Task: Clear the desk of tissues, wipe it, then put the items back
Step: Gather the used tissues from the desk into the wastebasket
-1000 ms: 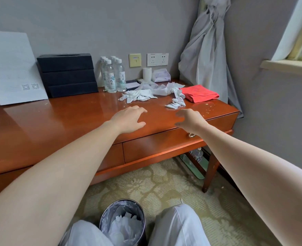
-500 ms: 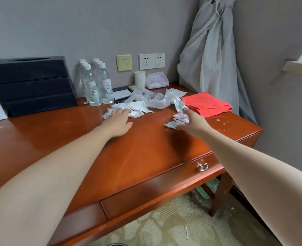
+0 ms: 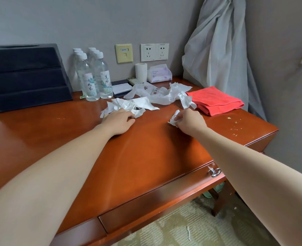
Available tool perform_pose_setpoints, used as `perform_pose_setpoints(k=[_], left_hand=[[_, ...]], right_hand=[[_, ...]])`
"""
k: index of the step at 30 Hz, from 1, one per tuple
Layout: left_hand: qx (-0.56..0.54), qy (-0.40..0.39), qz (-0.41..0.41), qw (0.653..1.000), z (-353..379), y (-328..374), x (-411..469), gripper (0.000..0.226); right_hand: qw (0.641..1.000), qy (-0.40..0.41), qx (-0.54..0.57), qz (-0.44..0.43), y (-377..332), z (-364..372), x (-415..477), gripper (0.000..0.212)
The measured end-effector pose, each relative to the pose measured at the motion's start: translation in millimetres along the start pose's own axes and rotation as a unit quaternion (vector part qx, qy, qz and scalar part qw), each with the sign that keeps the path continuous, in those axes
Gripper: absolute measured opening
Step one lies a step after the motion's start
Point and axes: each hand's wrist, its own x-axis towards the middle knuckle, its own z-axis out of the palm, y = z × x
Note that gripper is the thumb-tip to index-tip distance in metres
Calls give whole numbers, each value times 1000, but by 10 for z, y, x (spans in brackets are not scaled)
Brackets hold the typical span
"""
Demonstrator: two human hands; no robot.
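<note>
Your right hand (image 3: pixel 189 121) pinches a tissue scrap (image 3: pixel 173 118) beside the red cloth (image 3: pixel 215 100); whether your left hand (image 3: pixel 119 120) grips the tissue pile (image 3: pixel 127 105) is unclear, so lifting may scatter pieces.

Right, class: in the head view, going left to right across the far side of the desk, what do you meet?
Dark stepped box → water bottles → white paper roll → tissue pack → red cloth.
</note>
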Motion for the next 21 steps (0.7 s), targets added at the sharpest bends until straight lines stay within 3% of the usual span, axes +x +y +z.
perform_pose_setpoints(k=[9,14,19,21], left_hand=[[-11,15,18,1000,-79,85,-776,29],[-48,48,-41,997,-128,21,-1196,23],[-68,24,-79,994,-279,-201,-1553,24],[-78,19,-103,991,-312,-304,-1660,37]], right_hand=[[998,5,-44,-45,-316,107,-476,25],[997,-9,-23,-75,-534,179,-820,26],[994,-39,0,-105,-711,232,-1051,24],[992,-41,7,-119,-778,252,-1121,23]])
